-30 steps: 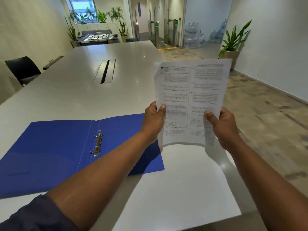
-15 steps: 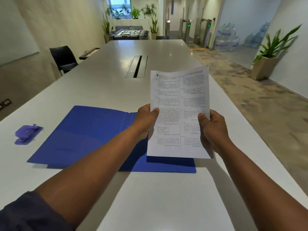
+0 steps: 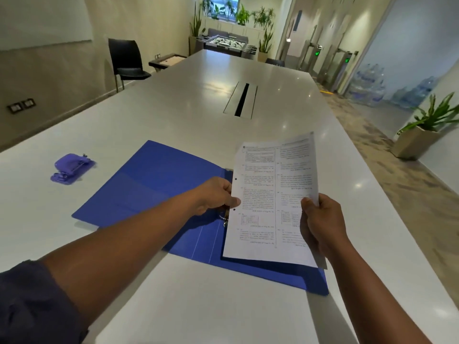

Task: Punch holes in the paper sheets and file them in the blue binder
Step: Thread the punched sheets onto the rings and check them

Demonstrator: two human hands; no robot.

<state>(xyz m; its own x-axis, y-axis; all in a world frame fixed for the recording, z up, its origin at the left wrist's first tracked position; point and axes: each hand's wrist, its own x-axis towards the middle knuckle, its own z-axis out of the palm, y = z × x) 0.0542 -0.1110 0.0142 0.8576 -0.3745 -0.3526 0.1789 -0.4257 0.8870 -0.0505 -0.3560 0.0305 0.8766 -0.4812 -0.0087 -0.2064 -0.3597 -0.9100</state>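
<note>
- Head view: the blue binder (image 3: pixel 159 194) lies open on the white counter (image 3: pixel 223 306) and serves as landmark; its ring mechanism (image 3: pixel 225 218) shows just below the left hand
- Paper sheets (image 3: pixel 273 202): held raised over the binder's right half, two punched holes visible along the left margin, just right of the rings
- Left hand (image 3: pixel 216 194): fingers curled, thumb pinching the sheets' punched edge between the holes
- Right hand (image 3: pixel 320 224): thumb over, fingers behind the opposite edge, gripping the sheets
- Handling, as judged: light, limp and easily creased or torn at the holes; best held at both side edges, kept taut, so the holes meet the rings
- Purple hole punch (image 3: pixel 70 167): on the counter, well left of the binder, untouched
</note>
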